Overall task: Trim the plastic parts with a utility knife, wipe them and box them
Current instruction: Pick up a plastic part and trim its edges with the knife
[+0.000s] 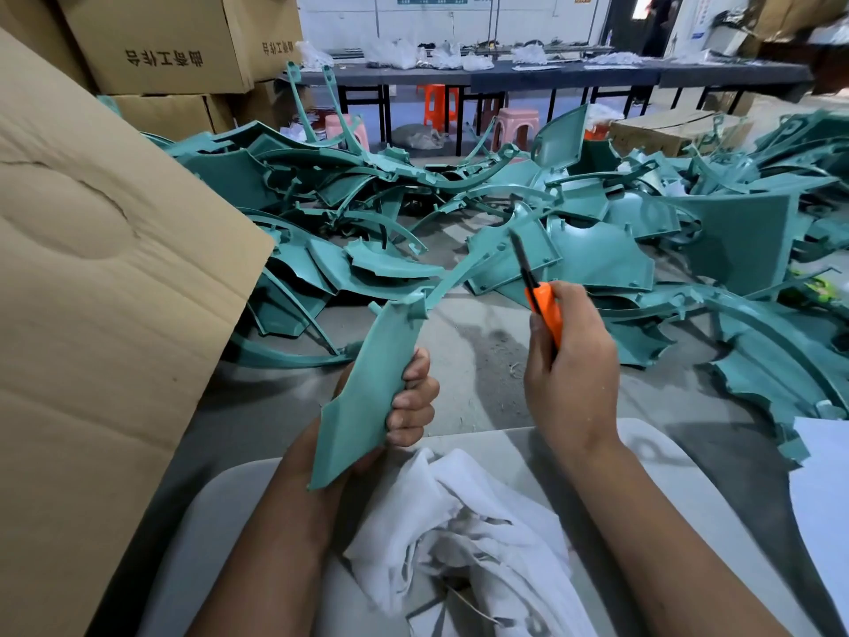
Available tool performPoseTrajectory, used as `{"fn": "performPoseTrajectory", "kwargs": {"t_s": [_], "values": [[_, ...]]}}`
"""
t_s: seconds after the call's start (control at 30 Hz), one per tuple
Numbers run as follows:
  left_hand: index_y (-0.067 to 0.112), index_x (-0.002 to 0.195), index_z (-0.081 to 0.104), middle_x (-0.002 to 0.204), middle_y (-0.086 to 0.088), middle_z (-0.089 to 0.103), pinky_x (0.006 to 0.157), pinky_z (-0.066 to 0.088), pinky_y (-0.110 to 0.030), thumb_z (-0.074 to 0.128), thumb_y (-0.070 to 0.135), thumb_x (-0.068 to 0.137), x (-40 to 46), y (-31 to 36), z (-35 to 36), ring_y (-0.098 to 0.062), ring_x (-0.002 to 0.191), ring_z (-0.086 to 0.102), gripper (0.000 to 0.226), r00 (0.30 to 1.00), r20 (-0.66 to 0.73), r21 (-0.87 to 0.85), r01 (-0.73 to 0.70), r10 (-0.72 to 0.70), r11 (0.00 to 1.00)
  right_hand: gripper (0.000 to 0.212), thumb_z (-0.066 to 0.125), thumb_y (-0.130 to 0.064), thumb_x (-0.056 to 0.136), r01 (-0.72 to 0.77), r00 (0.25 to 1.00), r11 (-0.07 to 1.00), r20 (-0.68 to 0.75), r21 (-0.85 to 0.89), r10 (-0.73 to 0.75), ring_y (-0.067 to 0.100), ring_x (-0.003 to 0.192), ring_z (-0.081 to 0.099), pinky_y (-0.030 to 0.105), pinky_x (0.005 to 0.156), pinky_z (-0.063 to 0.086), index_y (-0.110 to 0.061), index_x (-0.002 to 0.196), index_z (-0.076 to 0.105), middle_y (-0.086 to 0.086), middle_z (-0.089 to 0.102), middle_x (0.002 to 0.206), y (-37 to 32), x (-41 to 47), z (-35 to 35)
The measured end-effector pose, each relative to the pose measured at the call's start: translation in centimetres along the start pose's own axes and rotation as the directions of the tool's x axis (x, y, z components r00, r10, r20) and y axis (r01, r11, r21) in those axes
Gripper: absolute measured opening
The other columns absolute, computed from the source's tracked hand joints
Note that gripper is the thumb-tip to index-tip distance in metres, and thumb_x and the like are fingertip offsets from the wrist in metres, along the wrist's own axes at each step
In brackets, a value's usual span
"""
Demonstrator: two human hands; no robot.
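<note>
Plastic part (367,393), a teal panel, stood nearly upright just above my lap, over the crumpled white cloth (464,521), with my left hand (409,402) closed round its lower right edge. Its long axis ran from low near my left wrist up and away to the right, narrowing into a thin arm beyond the tabs at the top. My right hand (569,365) was closed on the orange utility knife (540,296), blade out and pointing up and away, held just to the right of the panel and clear of it. I judged the knife hand the nearer to the panel's upper tabs, so the cut would come in from the right. The open cardboard box (105,291) stood on my left. Farther off, untrimmed teal parts (574,223) lay heaped over the floor.
</note>
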State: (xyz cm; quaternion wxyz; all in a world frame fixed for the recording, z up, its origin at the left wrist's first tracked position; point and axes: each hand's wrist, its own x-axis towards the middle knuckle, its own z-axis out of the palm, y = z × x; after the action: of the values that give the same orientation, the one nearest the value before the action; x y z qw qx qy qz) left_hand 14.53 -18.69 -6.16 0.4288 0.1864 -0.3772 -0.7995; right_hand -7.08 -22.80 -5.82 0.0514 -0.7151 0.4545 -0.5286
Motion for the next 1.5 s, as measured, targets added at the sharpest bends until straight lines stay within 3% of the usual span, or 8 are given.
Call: {"fn": "performPoseTrajectory", "kwargs": {"t_s": [0.53,0.63,0.73,1.17,1.23,1.33,1.43,1.5], "values": [[-0.008,0.081,0.063,0.066,-0.023,0.061,0.055,0.054,-0.038,0.063,0.015,0.089,-1.0,0.7,-1.3,-0.033,0.056,0.064,0.024,0.993,-0.102,-0.224,-0.088,0.066,0.971,0.01,0.061,-0.017,0.101,0.021,0.856,0.9,0.457,0.436,-0.241,0.019,0.06,0.053,0.033,0.056,0.041,-0.023,0.106,0.066,-0.005,0.059,0.072,-0.6,-0.4,-0.6],[0.012,0.066,0.052,0.051,-0.005,0.046,0.047,0.04,-0.022,0.077,0.033,0.071,-1.8,0.6,-0.1,-0.018,0.039,0.044,0.032,0.826,-0.502,0.221,-0.163,0.256,0.961,0.01,0.056,-0.021,0.103,-0.088,0.903,0.868,0.408,0.488,-0.137,0.024,0.057,0.051,0.042,0.053,0.042,-0.027,0.1,0.064,0.004,0.058,0.07,-0.9,-0.6,-0.8],[0.0,0.072,0.047,0.063,-0.011,0.045,0.057,0.03,-0.034,0.048,0.044,0.088,-2.2,0.0,0.0,-0.021,0.057,0.04,0.046,0.436,-0.546,0.78,-0.046,0.715,0.624,0.013,0.051,-0.031,0.105,-0.273,0.926,0.779,0.374,0.564,0.054,0.023,0.058,0.045,0.036,0.051,0.038,-0.024,0.098,0.061,0.012,0.052,0.072,-1.1,-0.5,-0.7],[0.016,0.086,0.074,0.077,0.008,0.071,0.067,0.051,-0.031,0.06,0.031,0.1,-0.8,-1.0,3.2,-0.007,0.073,0.065,0.025,0.448,-0.089,0.988,0.155,0.89,0.021,0.042,0.086,-0.045,0.069,-0.691,0.696,0.436,0.695,0.577,0.183,0.015,0.061,0.057,0.027,0.048,0.049,-0.02,0.1,0.073,0.004,0.066,0.08,-2.4,-0.2,-1.1],[0.019,0.093,0.074,0.083,0.01,0.072,0.071,0.052,-0.028,0.067,0.032,0.097,-0.4,-1.2,3.7,-0.006,0.079,0.066,0.015,0.367,-0.131,0.983,0.165,0.921,0.074,0.026,0.089,-0.03,0.072,-0.679,0.708,0.434,0.684,0.592,0.174,0.018,0.071,0.059,0.029,0.064,0.051,-0.022,0.091,0.074,0.004,0.063,0.076,-2.6,-0.4,-0.9],[0.014,0.116,0.065,0.108,-0.004,0.071,0.091,0.053,-0.03,0.079,0.029,0.087,-0.1,-1.1,4.0,-0.016,0.102,0.067,0.036,0.281,-0.514,0.834,-0.057,0.81,0.549,0.015,0.083,-0.021,0.076,-0.658,0.753,0.314,0.598,0.685,0.275,0.025,0.083,0.052,0.039,0.081,0.047,-0.024,0.086,0.072,0.007,0.057,0.081,-2.1,0.0,-0.6],[0.008,0.121,0.068,0.119,-0.018,0.072,0.097,0.056,-0.05,0.083,0.029,0.078,-0.5,-1.3,4.3,-0.037,0.112,0.069,0.05,0.651,-0.632,0.319,-0.278,0.422,0.906,0.021,0.087,-0.03,0.076,-0.645,0.763,0.282,0.581,0.71,0.283,0.026,0.085,0.05,0.043,0.084,0.047,-0.022,0.087,0.071,0.013,0.053,0.086,-1.4,0.6,-1.0],[0.017,0.109,0.076,0.116,-0.017,0.074,0.086,0.06,-0.049,0.082,0.017,0.077,-0.5,-1.5,4.8,-0.037,0.104,0.072,0.032,0.72,-0.569,0.262,-0.298,0.397,0.918,0.034,0.083,-0.046,0.078,-0.61,0.791,0.442,0.53,0.657,0.304,0.023,0.074,0.05,0.042,0.067,0.05,-0.017,0.09,0.071,0.022,0.053,0.079,-1.3,0.5,-0.8]]}}
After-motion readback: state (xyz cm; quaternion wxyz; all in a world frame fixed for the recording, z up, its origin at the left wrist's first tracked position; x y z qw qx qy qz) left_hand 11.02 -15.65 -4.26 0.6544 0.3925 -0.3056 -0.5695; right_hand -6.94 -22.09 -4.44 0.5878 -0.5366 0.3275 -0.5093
